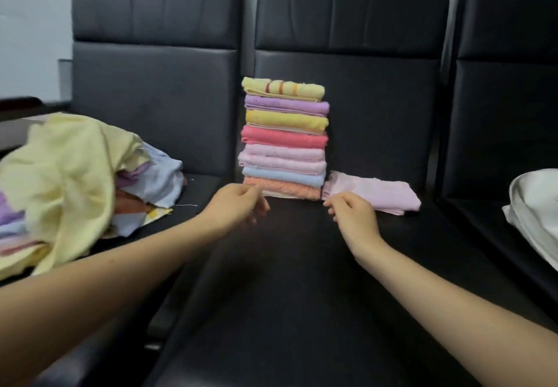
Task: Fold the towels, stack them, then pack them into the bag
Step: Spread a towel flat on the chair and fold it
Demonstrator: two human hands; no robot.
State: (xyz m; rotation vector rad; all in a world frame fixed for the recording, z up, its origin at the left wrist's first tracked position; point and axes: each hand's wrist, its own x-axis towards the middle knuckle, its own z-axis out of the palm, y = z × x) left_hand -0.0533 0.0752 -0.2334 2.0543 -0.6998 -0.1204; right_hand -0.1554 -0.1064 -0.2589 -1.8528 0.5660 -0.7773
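Seats carry everything: loose towels heaped outside my left hand, the folded stack squared against the backrest ahead, the bag far right. Both hands, right hand included, hang loosely curled, gripping nothing.

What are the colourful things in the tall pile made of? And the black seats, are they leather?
The stack of folded towels looks like soft woven cotton or terry: matte, fuzzy surfaces with plump rounded folds. The black seats look like leather or, just as likely, faux leather: smooth, with a dull sheen and stitched padded panels. The picture cannot tell real from fake.
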